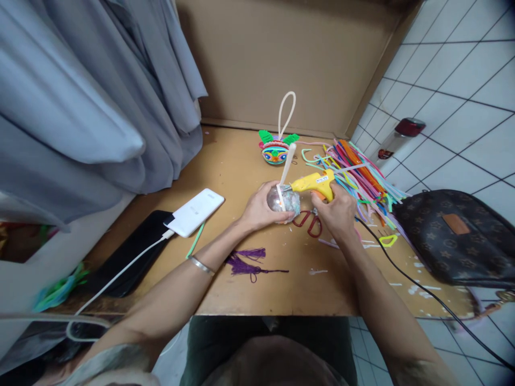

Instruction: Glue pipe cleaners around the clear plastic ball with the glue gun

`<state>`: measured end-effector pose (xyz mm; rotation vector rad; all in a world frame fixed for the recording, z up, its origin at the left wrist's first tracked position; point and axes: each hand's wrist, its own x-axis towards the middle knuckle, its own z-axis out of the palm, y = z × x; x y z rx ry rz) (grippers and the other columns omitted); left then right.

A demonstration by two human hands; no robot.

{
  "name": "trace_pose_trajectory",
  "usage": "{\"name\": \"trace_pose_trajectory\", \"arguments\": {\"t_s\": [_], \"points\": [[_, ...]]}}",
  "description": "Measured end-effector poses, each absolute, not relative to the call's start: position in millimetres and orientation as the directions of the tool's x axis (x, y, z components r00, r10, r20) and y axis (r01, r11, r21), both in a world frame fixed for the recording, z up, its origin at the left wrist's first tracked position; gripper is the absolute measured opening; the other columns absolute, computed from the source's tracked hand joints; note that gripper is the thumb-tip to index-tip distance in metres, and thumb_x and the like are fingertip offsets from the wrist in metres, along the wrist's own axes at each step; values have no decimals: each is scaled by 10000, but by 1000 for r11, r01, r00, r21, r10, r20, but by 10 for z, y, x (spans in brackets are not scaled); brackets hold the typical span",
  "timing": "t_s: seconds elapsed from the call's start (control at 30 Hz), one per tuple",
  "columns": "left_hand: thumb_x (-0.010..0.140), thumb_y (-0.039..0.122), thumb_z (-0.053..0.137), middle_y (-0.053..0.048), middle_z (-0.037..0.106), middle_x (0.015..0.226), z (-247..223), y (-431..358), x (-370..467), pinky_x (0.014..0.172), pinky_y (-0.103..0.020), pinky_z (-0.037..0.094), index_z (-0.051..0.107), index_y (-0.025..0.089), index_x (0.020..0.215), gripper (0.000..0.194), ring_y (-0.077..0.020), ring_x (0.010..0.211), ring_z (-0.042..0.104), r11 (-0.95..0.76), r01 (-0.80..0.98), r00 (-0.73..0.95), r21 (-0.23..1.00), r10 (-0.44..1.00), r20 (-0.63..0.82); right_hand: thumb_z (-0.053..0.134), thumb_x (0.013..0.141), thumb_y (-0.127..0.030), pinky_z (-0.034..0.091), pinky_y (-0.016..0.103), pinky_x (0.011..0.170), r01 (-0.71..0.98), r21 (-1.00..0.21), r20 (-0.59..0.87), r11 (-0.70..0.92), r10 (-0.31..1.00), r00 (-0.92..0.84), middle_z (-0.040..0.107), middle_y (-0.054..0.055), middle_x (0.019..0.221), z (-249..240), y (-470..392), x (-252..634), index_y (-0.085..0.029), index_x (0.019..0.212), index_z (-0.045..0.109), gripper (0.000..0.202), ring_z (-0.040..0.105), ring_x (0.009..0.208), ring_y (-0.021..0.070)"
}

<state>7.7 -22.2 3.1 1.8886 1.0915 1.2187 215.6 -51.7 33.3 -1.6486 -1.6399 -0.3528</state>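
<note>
glue gun meets glitter ball

head view: the left hand (260,210) wraps its fingers around a shiny glittery ball (284,200) at the middle of the wooden table (249,292), gripping it from the left side. a cream pipe cleaner (288,163) rises from the ball, tilted up and away. the right hand (337,212) is closed on the handle of a yellow hot glue gun (314,184), nozzle touching the ball's right side, its black cord (422,287) trailing off to the right. red scissors (308,222) lie just under the hands. a purple tassel (246,262) sits nearer the person. behind, a colourful finished ornament (276,150) stands, a heap of pipe cleaners (358,174) beside it. left, a white power bank (195,212) rests on a black phone (132,252). a brown patterned bag (454,238) sits far right.
</note>
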Motion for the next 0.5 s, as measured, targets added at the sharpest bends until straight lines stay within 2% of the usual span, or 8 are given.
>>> {"name": "trace_pose_trajectory", "arguments": {"t_s": [0.27,0.5], "points": [[540,374,878,-132,634,1302,60,-243,74,1072,-502,478,552,172,1253,809,-319,1194,625,-442,303,230,844,894,385,548,809,-474,326,285,595,949,-298,678,101,722,137,636,48,707,318,-514,2147,-202,760,586,279,500,616,176],[535,379,880,-109,655,1271,36,-219,61,1051,-490,492,558,199,1255,809,-310,1177,636,-421,279,226,863,902,367,539,799,-455,325,281,597,941,-312,682,132,721,125,619,38,697,352,-540,2126,-207,741,566,257,483,618,166]]}}
